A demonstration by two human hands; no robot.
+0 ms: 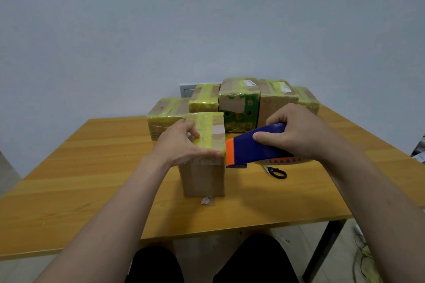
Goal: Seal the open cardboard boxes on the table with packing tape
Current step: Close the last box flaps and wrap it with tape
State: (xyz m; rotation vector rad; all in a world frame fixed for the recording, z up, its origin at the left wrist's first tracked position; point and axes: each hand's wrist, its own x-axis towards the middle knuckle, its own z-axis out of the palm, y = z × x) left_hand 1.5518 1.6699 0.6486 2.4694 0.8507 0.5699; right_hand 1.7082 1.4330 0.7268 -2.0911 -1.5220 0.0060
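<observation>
We are working on the brown box [203, 174] that stands near the middle of the table [92, 179], with a band of yellow tape [207, 128] already running over its top. Our left hand [181, 142] rests on the top left of the box, holding nothing, its thumb pressing the tape down at the near top edge. Our right hand [296, 131] is wrapped firmly around the blue and orange tape dispenser [250, 151], whose orange end sits just beside the box's right near corner.

We cannot tell whether the strip is cut free yet. If it is not, a pull to the right could peel the fresh end off or drag the tall, narrow box over, since only the thumb anchors it. A slack strip might wrinkle or stick to itself. The scissors [277, 172] lie right under the dispenser, so lowering it could knock them. The taped boxes [239, 103] at the far edge stand close behind.
</observation>
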